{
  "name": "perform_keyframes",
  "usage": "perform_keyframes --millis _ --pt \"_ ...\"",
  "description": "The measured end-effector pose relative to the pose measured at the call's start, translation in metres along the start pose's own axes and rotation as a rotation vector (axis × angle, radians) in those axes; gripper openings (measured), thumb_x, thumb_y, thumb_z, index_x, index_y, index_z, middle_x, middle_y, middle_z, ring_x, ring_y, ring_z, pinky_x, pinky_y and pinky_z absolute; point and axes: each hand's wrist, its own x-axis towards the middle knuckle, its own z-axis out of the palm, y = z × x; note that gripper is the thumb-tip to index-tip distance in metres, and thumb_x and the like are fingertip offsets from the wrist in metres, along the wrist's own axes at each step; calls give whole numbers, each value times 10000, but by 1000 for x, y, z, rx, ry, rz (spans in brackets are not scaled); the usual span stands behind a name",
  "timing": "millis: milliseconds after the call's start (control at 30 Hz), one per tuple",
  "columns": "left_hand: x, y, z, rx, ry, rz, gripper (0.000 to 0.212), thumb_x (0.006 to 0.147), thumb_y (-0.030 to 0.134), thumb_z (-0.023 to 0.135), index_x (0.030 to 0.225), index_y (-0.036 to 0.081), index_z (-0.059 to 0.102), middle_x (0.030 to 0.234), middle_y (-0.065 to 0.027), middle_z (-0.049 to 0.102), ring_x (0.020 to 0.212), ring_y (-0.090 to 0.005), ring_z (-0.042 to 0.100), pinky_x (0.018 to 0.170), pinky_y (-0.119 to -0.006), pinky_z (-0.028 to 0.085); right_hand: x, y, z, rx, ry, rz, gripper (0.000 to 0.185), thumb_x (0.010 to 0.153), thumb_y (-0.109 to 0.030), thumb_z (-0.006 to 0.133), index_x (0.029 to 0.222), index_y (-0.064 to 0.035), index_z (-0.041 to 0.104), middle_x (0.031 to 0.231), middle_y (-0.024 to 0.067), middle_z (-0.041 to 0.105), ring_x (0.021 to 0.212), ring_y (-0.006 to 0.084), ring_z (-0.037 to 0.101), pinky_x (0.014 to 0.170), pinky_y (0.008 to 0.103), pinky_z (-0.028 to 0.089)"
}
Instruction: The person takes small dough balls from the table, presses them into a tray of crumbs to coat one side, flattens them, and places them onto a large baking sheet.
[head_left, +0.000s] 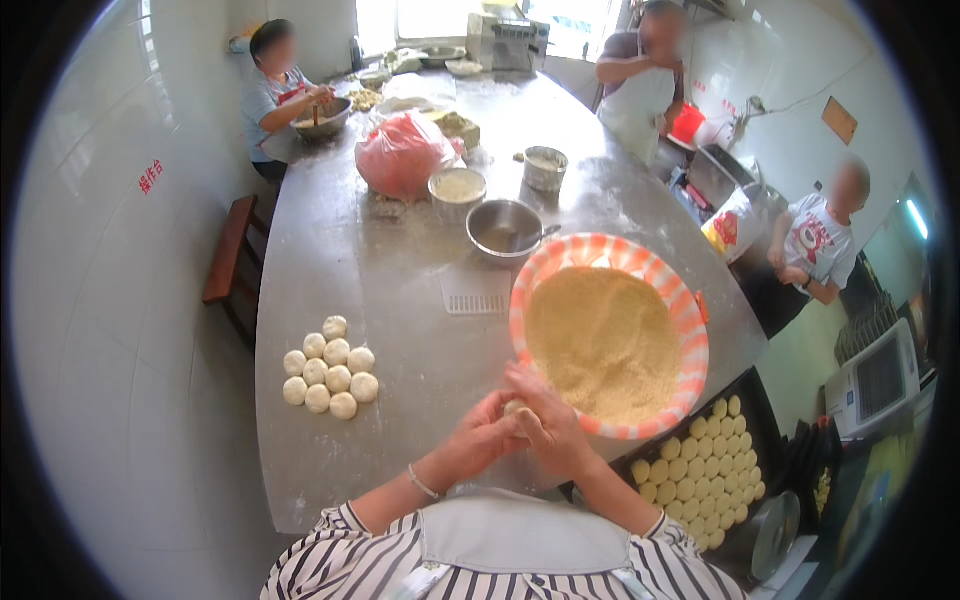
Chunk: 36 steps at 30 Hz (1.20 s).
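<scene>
My left hand (484, 439) and my right hand (547, 424) meet over the near edge of the steel table. Between them they hold a small pale dough ball (516, 407), mostly covered by my fingers. Just beyond my right hand stands a large orange-and-white basin (684, 300) with a heap of tan crumbly filling (604, 337). Off to the left, several round dough pieces (337, 379) lie grouped on the steel table (420, 352).
A metal pan (505, 229), a dough scraper (476, 292), steel containers (457, 186) and a red plastic bag (405, 157) lie farther back. At right, a black tray (765, 397) holds rows of dough rounds. Three people (274, 105) are around the table.
</scene>
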Motion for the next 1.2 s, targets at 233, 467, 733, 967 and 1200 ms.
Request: perform_keyframes --millis 233,467,733,967,1200 --pt "-5 13 12 43 87 52 459 1066 189 548 1477 81 375 1360 -34 546 1227 -136 579 997 -336 538 4 10 1 -183 -67 -101 376 1028 -286 546 1298 -43 644 1401 113 618 1388 335 499 1166 517 333" --pt "-2 13 16 -62 164 -19 393 1073 203 531 1410 26 432 1298 -113 597 1118 -153 656 879 -308 588 -8 -3 -16 -527 -144 -156 715 946 -476 631 1513 -93 426 1543 111 465 1478 338 367 1194 567 256" --pt "-2 24 19 -20 37 -101 292 1050 134 546 1319 32 501 1355 -216 591 1206 -315 648 993 -389 578 -24 23 -42 654 230 174 889 1016 -721 239 1592 -43 261 1539 166 470 1454 278 414 1166 457 344" --pt "8 31 26 90 31 -27 385 1025 74 566 1398 13 490 1309 -179 612 1209 -333 643 1047 -424 551 -74 40 -96 487 442 252 777 1050 -642 274 1516 -36 409 1418 174 580 1353 269 531 1049 418 470" --pt "46 22 42 81 33 -76 452 995 17 601 1428 21 473 1177 -136 672 1173 -323 665 1043 -462 554 -104 35 -116 117 388 274 556 1049 -413 543 1444 -23 509 1382 147 608 1309 255 565 1016 392 509"
